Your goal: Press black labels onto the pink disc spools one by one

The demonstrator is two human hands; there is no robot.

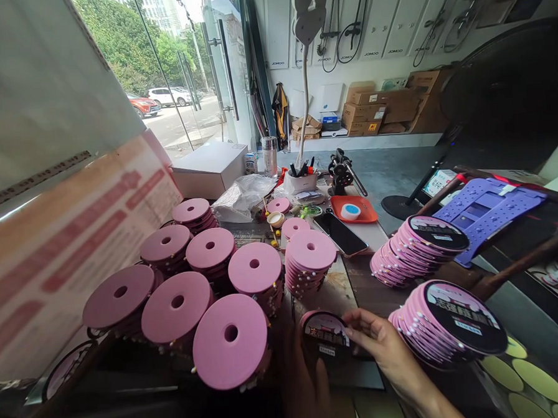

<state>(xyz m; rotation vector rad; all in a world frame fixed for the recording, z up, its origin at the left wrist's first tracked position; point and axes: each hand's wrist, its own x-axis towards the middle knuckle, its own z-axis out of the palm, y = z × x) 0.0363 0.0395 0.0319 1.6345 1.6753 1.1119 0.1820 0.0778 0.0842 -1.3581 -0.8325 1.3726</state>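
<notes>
A round pink foam spool with a black printed label (327,334) sits low in front of me, between my hands. My right hand (377,340) pinches its right edge between thumb and fingers. At the spool's left side my left hand (304,373) curls around the edge, dark and blurred in shadow. Close by on the left is a stack of pink foam spools (230,355) with white pin heads along the side. Another pink stack (311,257) rises just behind the held spool. To the right lies a tilted stack with a black label on its end (446,322).
Several more pink stacks (176,305) crowd the left, and a second labelled stack (416,251) lies at right. Farther back are a phone (341,234), an orange tray (366,209), a pen holder (300,181) and a white box (211,166). A purple stool (489,210) stands right.
</notes>
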